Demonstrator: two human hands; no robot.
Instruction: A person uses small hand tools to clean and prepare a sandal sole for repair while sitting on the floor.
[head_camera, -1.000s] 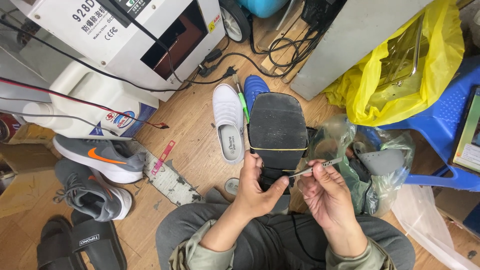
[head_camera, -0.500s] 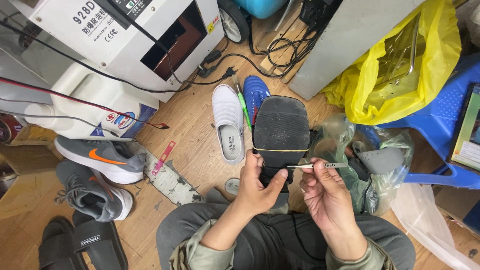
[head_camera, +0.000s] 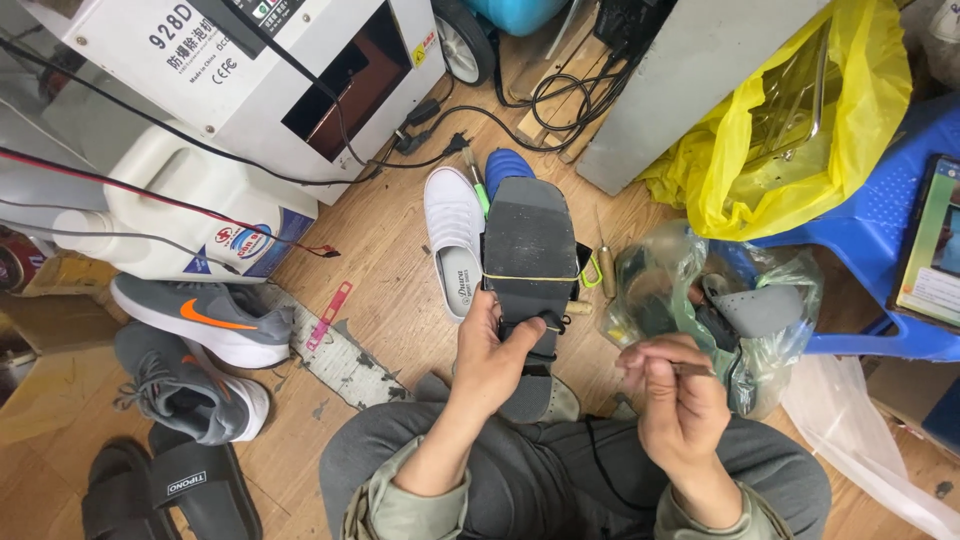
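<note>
A black shoe (head_camera: 530, 235) is held sole-up over my lap, with a thin yellowish band (head_camera: 530, 278) stretched across the sole. My left hand (head_camera: 495, 355) grips the shoe at its near end, thumb on the sole. To the right of the shoe and apart from it, my right hand (head_camera: 675, 400) is closed on a thin metal tool (head_camera: 692, 369). The tool's tip is hard to make out.
A white shoe (head_camera: 455, 235) and a blue shoe (head_camera: 505, 163) lie on the wooden floor beyond the black one. Grey sneakers (head_camera: 200, 320) and black slides (head_camera: 170, 490) are at left. A clear bag of shoe parts (head_camera: 720, 310), a yellow bag (head_camera: 800, 120) and a blue stool (head_camera: 890, 200) crowd the right.
My right hand has drawn back from the shoe's side, down and to the right, taking the thin tool with it. My left hand keeps its hold on the shoe.
</note>
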